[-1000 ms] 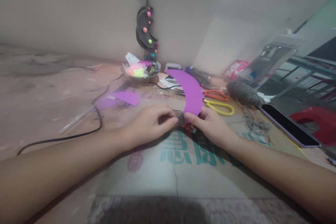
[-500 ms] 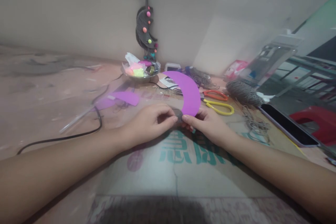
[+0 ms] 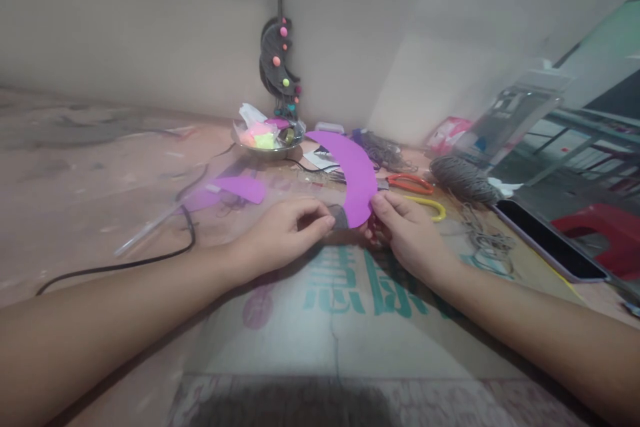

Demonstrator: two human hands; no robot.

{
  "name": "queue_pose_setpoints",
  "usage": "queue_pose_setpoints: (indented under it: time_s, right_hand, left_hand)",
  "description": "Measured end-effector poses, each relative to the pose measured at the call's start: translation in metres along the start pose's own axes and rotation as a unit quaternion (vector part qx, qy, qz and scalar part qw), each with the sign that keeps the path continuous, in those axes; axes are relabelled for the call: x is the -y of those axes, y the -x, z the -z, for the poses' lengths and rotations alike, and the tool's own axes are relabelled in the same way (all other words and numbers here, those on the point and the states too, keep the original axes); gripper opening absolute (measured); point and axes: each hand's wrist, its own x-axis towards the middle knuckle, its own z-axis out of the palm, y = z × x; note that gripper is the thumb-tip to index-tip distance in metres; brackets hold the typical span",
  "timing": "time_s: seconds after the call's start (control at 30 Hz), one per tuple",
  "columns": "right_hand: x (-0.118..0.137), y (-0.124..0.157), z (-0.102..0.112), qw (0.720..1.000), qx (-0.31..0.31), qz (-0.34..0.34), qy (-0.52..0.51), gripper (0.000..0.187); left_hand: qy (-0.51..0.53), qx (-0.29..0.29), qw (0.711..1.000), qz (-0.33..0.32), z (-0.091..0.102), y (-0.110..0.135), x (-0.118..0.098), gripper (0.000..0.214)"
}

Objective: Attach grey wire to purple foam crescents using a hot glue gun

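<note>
A purple crescent point(image 3: 353, 177) of paper or foam sheet is held up above the cardboard. Grey yarn point(image 3: 339, 217) is wound round its lower left tip. My left hand point(image 3: 295, 227) pinches the crescent at that wrapped end, thumb against fingertips. On the lower right curve, my right hand point(image 3: 405, 230) grips the purple edge between thumb and forefinger, its other fingers curled below and partly hidden. Behind the right hand lie orange-handled scissors point(image 3: 410, 182) and a yellow handle point(image 3: 433, 207). A ball of grey yarn point(image 3: 463, 177) sits further right, with loose strands point(image 3: 485, 240) nearby.
Printed cardboard point(image 3: 290, 347) covers the table in front. A metal bowl point(image 3: 267, 152) holds colourful packets. Purple scraps point(image 3: 235, 190), a clear stick point(image 3: 155, 223) and a black cable point(image 3: 150, 257) lie left. A phone point(image 3: 550, 240) rests right. A grey crescent ornament point(image 3: 275, 57) hangs on the wall.
My right hand has shifted from the wrapped tip outward to the right edge of the crescent, uncovering more of the grey winding. The crescent has tilted slightly left.
</note>
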Motion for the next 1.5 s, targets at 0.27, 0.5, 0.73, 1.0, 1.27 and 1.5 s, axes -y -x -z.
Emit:
queue_pose_setpoints:
  time_s: [0.27, 0.5, 0.73, 1.0, 1.27, 1.5]
  right_hand:
    - [0.006, 0.0021, -0.0019, 0.997, 0.003, -0.002, 0.083, 0.041]
    - [0.0058, 0.0039, -0.0017, 0.997, 0.014, 0.023, 0.076, 0.046]
    - [0.001, -0.0003, -0.0001, 0.993, 0.065, 0.044, 0.093, 0.035]
    - [0.0061, 0.0019, -0.0038, 0.991, 0.046, 0.024, 0.126, 0.032]
    - [0.0074, 0.0041, -0.0066, 0.979, 0.032, 0.06, 0.193, 0.03]
    - [0.0082, 0.0078, -0.0074, 0.973, 0.041, 0.059, 0.22, 0.031]
  left_hand:
    - [-0.009, -0.002, 1.0, -0.028, 0.0008, 0.002, 0.0, 0.03]
    - [0.016, 0.0, 1.0, 0.007, -0.001, -0.0002, 0.0037, 0.029]
    - [0.013, -0.018, 0.999, 0.025, -0.0012, 0.0001, 0.0051, 0.03]
    - [0.023, -0.002, 1.0, 0.016, -0.0013, 0.0001, 0.0041, 0.029]
    - [-0.004, 0.036, 0.999, 0.024, -0.0004, -0.0005, -0.0007, 0.023]
    - [-0.027, 0.029, 0.999, -0.008, -0.0018, -0.0008, -0.0016, 0.021]
